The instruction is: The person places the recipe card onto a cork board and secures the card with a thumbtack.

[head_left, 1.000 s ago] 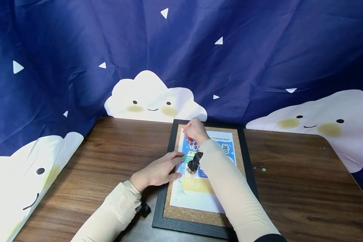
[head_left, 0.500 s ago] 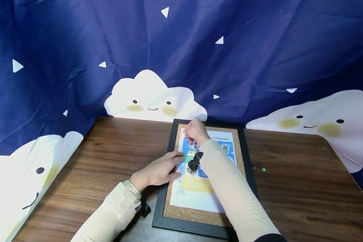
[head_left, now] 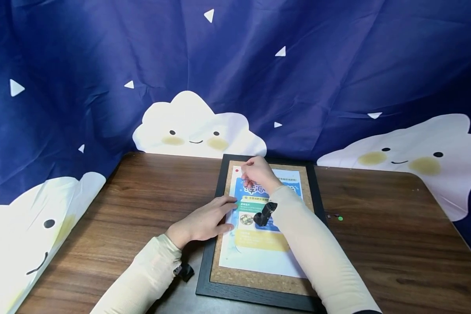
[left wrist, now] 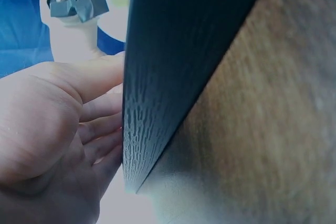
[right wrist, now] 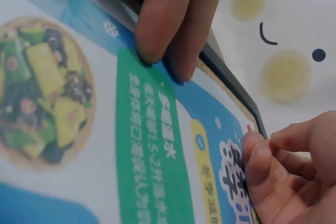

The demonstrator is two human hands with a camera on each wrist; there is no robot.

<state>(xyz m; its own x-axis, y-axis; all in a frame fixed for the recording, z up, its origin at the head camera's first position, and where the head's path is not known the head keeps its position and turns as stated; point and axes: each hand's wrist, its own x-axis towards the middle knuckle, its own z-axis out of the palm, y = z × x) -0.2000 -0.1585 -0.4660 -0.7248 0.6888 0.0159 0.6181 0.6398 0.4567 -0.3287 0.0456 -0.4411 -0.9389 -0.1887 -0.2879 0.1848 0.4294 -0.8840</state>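
A colourful printed poster lies on the cork board, with a red pushpin at its upper left corner. My left hand rests on the board's left side, its fingertips on the poster; in the left wrist view its palm lies beside the black frame. Just right of the pin is my right hand, above the poster's top part. Its fingers are loosely bent and apart from the pin. In the right wrist view the right thumb and fingers show nothing held between them.
A green pushpin and tiny dark bits lie on the wooden table, right of the frame. Behind the table hangs a blue curtain with white clouds. A small black camera sits on the right wrist, over the poster.
My right hand has come away from the poster's upper left corner and shifted slightly right, which leaves the red pushpin visible. The left hand stays where it was.
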